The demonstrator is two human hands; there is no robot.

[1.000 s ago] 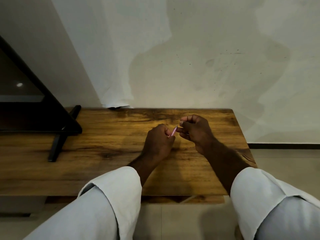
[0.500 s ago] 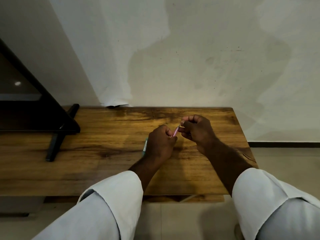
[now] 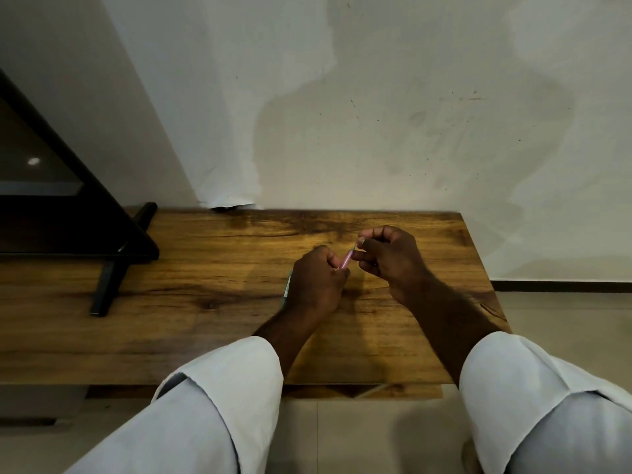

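As the thin pink stick (image 3: 347, 260) is lying slantwise above the wooden table (image 3: 205, 275), near-left to far-right, the left hand (image 3: 316, 280) is clamping its near end and the right hand (image 3: 390, 258) is pinching its far tip.

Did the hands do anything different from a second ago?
Hardly. A slim teal-green piece now peeks out beside the left hand; a second ago it was hidden. That hand and the right hand still pinch the thin pink stick between them above the brown wooden table, in the same spot.
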